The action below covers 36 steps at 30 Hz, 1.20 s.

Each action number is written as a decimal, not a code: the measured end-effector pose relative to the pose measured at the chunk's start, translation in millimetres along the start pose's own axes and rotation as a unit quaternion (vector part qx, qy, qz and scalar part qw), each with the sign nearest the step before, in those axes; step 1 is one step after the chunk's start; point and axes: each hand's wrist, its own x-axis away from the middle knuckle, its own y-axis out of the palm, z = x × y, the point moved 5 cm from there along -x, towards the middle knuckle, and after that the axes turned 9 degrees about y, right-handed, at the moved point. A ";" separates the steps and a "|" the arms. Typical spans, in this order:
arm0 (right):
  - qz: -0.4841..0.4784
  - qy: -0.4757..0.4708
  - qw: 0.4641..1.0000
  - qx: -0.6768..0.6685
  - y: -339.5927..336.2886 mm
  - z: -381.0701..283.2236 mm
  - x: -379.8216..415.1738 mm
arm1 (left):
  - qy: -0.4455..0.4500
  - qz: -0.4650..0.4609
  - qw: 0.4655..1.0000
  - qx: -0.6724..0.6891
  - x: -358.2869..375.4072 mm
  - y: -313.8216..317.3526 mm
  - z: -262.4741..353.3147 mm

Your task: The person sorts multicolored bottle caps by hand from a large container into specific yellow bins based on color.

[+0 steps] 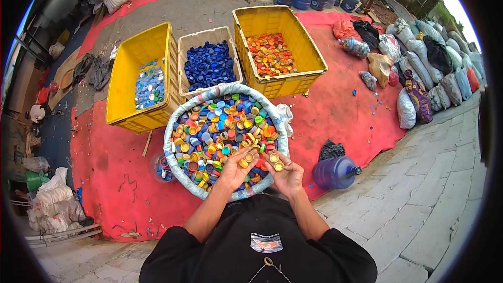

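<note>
A round tub with a padded, cloth-wrapped rim (173, 120) stands in front of me, heaped with mixed-colour plastic bottle caps (220, 126). Over its near side, my left hand (236, 172) holds a couple of yellow bottle caps (244, 163) at the fingertips. Close beside it, my right hand (287, 177) is palm up, with two yellow bottle caps (279, 166) held in its fingers. The two hands are slightly apart. Parts of the heap are hidden beneath them.
Beyond the tub stand a yellow crate (121, 81) with pale blue caps, a white crate (183, 47) with dark blue caps, and a yellow crate (314, 65) with orange and red caps. A large water bottle (334, 173) lies at right; filled sacks (419, 63) line the far right.
</note>
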 end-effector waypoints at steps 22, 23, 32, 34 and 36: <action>0.066 -0.200 0.968 0.134 65.7 -146.2 -103.9 | 0.156 0.005 0.988 -0.008 -129.0 106.7 103.9; 0.096 -0.200 0.955 0.195 53.4 -133.6 -92.6 | 0.169 0.012 0.985 -0.015 -116.3 82.8 102.4; 0.172 -0.333 0.586 0.718 -14.1 -41.8 -40.9 | 0.219 0.176 0.947 -0.157 5.2 -40.1 52.9; 0.164 -0.376 0.505 0.760 3.4 -37.3 -37.1 | 0.215 0.194 0.941 -0.176 18.2 -46.4 41.9; 0.167 -0.398 0.443 0.786 21.3 -36.5 -39.4 | 0.214 0.181 0.944 -0.177 25.7 -45.6 32.9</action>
